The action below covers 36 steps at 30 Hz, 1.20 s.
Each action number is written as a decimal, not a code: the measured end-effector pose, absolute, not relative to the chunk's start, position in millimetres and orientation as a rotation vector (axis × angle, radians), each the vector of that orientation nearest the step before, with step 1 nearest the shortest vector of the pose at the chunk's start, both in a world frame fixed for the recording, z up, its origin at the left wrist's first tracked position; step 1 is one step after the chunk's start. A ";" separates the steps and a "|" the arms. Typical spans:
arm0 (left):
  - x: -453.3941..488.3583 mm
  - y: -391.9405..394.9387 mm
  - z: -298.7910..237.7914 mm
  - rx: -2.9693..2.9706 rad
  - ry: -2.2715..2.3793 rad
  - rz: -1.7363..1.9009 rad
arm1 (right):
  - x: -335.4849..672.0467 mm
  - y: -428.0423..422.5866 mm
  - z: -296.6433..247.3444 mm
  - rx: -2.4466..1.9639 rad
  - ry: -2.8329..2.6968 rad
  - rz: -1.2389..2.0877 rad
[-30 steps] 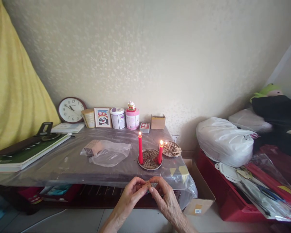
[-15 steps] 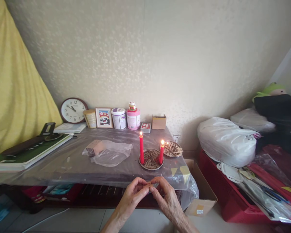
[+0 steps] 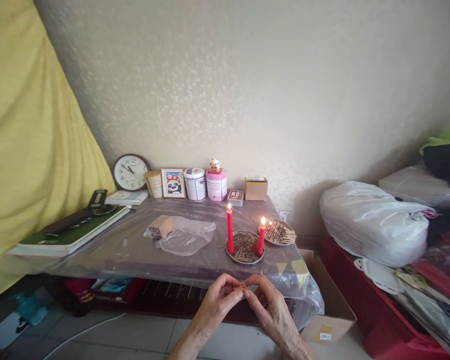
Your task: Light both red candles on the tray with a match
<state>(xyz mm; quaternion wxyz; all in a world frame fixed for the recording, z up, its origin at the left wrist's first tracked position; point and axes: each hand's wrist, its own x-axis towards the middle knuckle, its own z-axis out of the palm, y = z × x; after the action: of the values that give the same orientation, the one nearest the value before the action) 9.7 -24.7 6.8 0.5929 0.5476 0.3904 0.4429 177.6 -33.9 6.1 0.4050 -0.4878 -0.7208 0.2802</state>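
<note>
Between the fingertips of both hands sits a small tan piece [image 3: 242, 286], too small to tell what it is. The left hand [image 3: 219, 307] and the right hand [image 3: 272, 312] are curled and closed in a pinch, their fingertips [image 3: 248, 285] meeting on it just in front of the table's near edge. Compared with the earlier view, the hands and the whole scene sit further right in the frame.

Straight ahead on the plastic-covered table [image 3: 108, 262], two lit red candles [image 3: 230, 231] stand upright on a round metal plate [image 3: 245, 262]. Just right of it lies a round dish of thin wooden sticks [image 3: 279, 233]. Left of the plate is a clear plastic bag [image 3: 183, 237] with a tan block [image 3: 161, 226] at its end.

Along the wall stand a round wall clock [image 3: 131, 172], a panda picture frame [image 3: 173, 183], two canisters [image 3: 194, 184] and a small cardboard box [image 3: 256, 189]. A white plastic bag [image 3: 373, 225] sits on a red crate [image 3: 345, 285] at right.
</note>
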 end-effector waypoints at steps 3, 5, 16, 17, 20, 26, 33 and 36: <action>9.8 -25.4 9.6 1.274 0.920 1.036 | 177.9 -34.0 6.2 -1.241 -1.816 0.703; 10.0 -26.2 11.4 1.278 0.924 1.033 | 178.2 -33.8 5.6 -1.242 -1.820 0.696; 10.4 -23.5 7.0 1.292 0.922 1.055 | 179.0 -32.0 5.0 -1.248 -1.841 0.662; 10.5 -23.6 6.7 1.286 0.920 1.059 | 179.0 -32.1 5.3 -1.255 -1.843 0.660; 10.7 -24.8 7.6 1.265 0.927 1.069 | 178.8 -32.6 5.8 -1.269 -1.841 0.651; 11.3 -25.7 9.8 1.243 0.933 1.070 | 177.5 -31.8 5.4 -1.274 -1.829 0.637; 11.0 -24.7 9.5 1.249 0.928 1.073 | 177.7 -31.3 6.1 -1.304 -1.826 0.635; 10.9 -25.6 11.7 1.257 0.934 1.067 | 177.7 -31.6 7.1 -1.304 -1.828 0.637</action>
<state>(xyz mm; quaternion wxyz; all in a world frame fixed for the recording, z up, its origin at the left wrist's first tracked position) 10.9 -25.6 11.7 0.5836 0.5386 0.4003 0.4572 177.7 -31.6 7.1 0.3927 -0.5139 -0.7203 0.2508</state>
